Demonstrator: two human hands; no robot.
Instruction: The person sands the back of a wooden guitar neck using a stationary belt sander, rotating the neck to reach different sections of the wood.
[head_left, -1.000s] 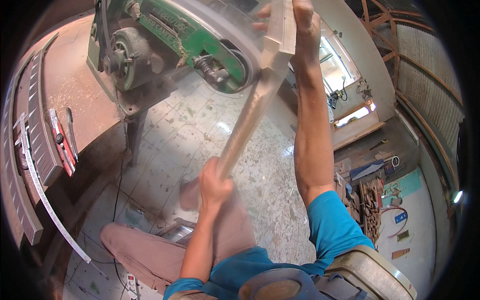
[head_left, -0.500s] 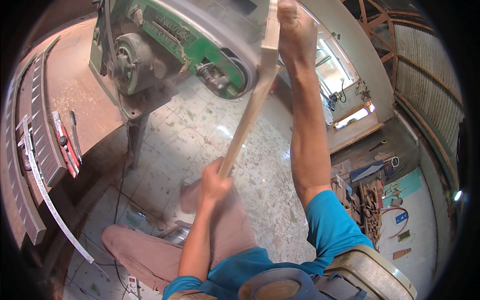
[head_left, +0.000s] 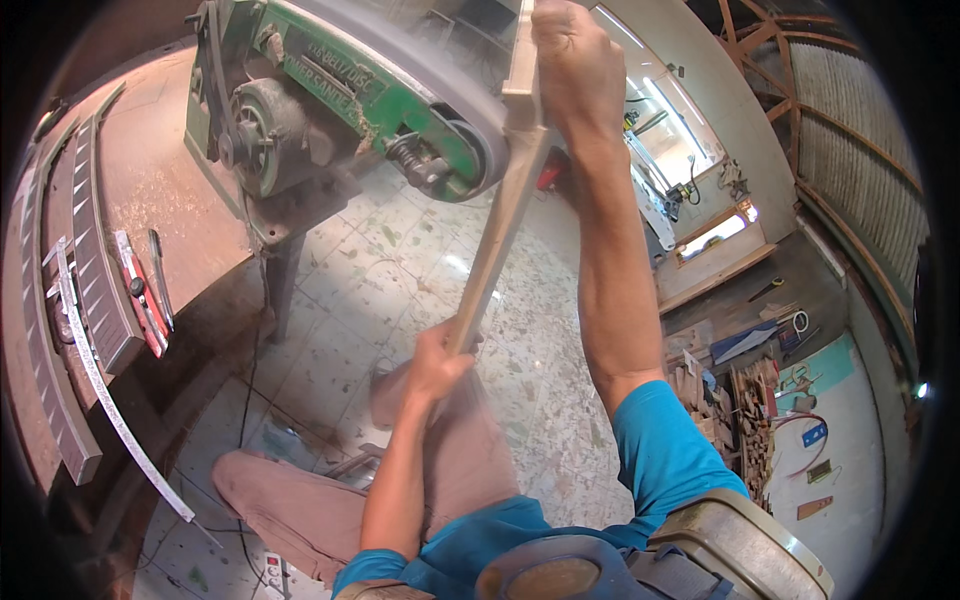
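I hold a long, pale wooden piece [head_left: 497, 235] with both hands, and it slants from lower left to upper right. My left hand [head_left: 437, 362] is closed around its lower end, above my knee. At the top of the view my right hand [head_left: 578, 70] grips the upper part, where the piece steps to a wider block. The upper end runs out of the picture. Between my hands, the wood's left side is at the rounded front of the sanding belt [head_left: 492, 135] on a green belt sander [head_left: 345, 90]; it seems to touch. The belt looks blurred.
On the left, a wooden bench [head_left: 190, 225] carries sawdust, long curved wooden strips [head_left: 92, 240], a white ruler [head_left: 120, 425], a red cutter knife [head_left: 142, 295] and a dark pen-like tool [head_left: 160, 280]. A power strip [head_left: 274, 572] lies below. Stacked wood scraps [head_left: 752, 405] stand at right.
My right hand and the wood's upper part have shifted slightly left and down. My left hand has slid slightly right. The sander appears a little lower in view.
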